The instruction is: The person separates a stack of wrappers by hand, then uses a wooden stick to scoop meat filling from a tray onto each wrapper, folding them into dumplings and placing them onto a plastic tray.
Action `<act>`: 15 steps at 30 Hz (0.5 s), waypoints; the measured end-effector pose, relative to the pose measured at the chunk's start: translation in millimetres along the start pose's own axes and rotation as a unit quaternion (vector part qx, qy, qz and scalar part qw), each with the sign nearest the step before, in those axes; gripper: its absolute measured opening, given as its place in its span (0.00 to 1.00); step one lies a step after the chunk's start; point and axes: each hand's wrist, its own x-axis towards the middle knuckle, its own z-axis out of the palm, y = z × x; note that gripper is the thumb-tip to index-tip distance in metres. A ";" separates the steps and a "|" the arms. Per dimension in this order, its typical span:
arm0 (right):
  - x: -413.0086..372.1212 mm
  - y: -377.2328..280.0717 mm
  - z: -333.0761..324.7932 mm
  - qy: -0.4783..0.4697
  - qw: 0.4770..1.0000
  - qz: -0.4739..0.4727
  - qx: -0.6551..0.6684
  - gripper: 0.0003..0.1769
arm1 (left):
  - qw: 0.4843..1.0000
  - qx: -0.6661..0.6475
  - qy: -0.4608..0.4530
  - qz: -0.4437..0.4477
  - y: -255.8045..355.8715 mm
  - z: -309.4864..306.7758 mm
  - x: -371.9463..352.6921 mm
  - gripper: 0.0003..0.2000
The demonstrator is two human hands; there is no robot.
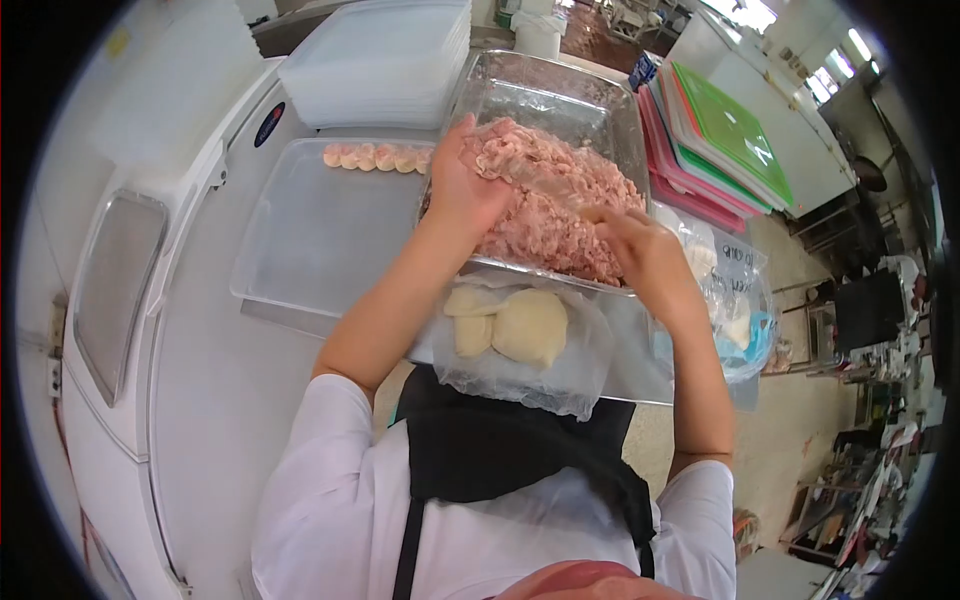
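A metal tray [560,72] holds a large mound of pink minced meat [560,215]. At the mound's left side is my left hand [470,190], its fingers curled and partly lost against the meat; what they hold cannot be made out. Over the right side of the meat, my right hand [640,245] has its fingers pressed together, and the thing between them is too hidden to name. Close to my apron lie round, pale dough wrappers [530,325] on a clear plastic sheet [575,380]. A row of small filled dumplings [378,157] sits along the far edge of a translucent plastic tray [300,240].
Behind the dumplings stands a tall stack of translucent trays [375,70]. Coloured lids or boards [725,130] are piled right of the meat tray. Beside them is a clear plastic bag [720,270] with pale contents. A white container [538,35] stands at the back.
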 end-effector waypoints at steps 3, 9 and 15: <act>4.7 0.7 -10.9 -0.040 0.969 0.168 0.175 0.20 | 0.984 0.145 -0.101 -0.013 8.0 -4.0 -9.6 0.20; 3.3 -17.4 -30.6 -0.148 0.923 0.251 0.253 0.19 | 0.642 0.695 -0.240 0.215 35.3 5.5 -17.7 0.29; -6.5 -5.9 -0.2 -0.132 0.972 0.094 0.171 0.18 | 0.522 0.785 -0.271 0.194 47.9 -13.5 -13.0 0.28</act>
